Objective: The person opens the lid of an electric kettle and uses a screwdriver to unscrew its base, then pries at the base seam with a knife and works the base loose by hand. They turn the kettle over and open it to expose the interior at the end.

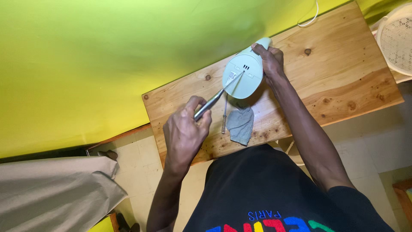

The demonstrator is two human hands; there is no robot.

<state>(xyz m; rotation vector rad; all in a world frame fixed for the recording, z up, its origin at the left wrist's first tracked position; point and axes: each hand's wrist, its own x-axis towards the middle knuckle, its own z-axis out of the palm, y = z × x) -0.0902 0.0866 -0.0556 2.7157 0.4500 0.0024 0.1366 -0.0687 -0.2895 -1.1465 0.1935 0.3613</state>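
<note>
A pale green plastic appliance (243, 75) stands tilted on the wooden table (334, 64), its flat underside turned toward me. My right hand (270, 60) grips its far upper edge and steadies it. My left hand (185, 133) is closed around a metal screwdriver (213, 102), whose thin tip rests against the appliance's underside near a small label. A second screwdriver with a clear handle (224, 118) lies on the table just below the appliance. Beside it sits a crumpled grey-blue cloth (241, 123).
A yellow-green wall (107, 56) runs along the table's far edge. A white perforated basket (397, 36) stands at the right end. A white cord (310, 17) hangs near the top. A beige fabric (47, 193) lies on the tiled floor at left.
</note>
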